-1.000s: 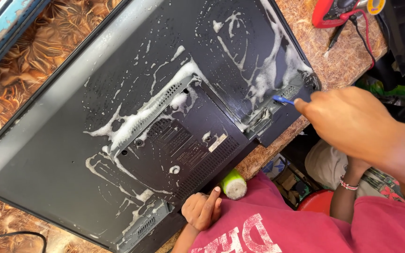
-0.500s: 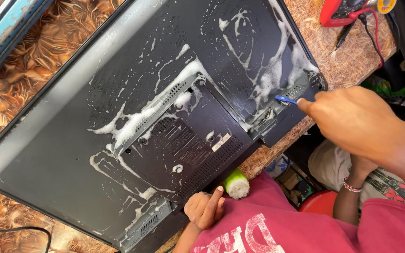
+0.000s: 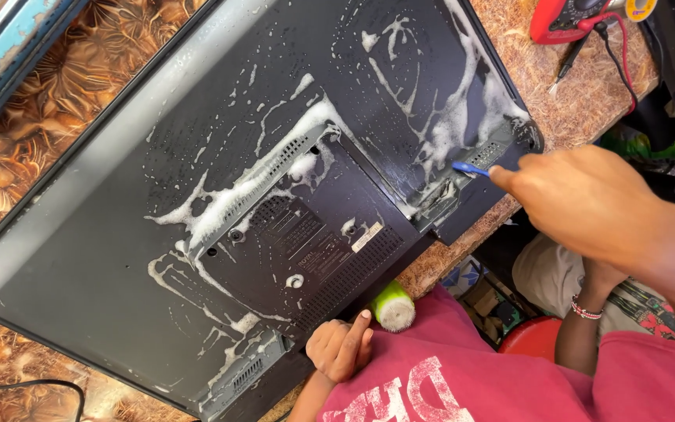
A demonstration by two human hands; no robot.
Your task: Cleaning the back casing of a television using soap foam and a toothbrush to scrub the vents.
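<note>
A black flat television (image 3: 119, 234) lies face down on the patterned table, its back panel streaked with white foam (image 3: 236, 195). My right hand (image 3: 587, 203) reaches in from the right, shut on a small blue brush (image 3: 470, 167). The brush tip is pressed into the foamy recess at the panel's right edge. My left hand (image 3: 341, 350) rests at the television's near edge, fingers curled and index finger out. That finger points beside a green and white cylinder (image 3: 393, 306), which lies against my red shirt (image 3: 462, 375).
A red multimeter (image 3: 568, 19) with red and black leads lies on the table at top right. A blue-framed object (image 3: 17, 47) sits at top left. Another person's arm with a beaded bracelet (image 3: 583, 311) and a red stool (image 3: 537, 336) are below the table edge. A black cable (image 3: 33, 384) crosses bottom left.
My right hand and the brush shift only slightly along the foamy recess. My left hand stays by the green cylinder.
</note>
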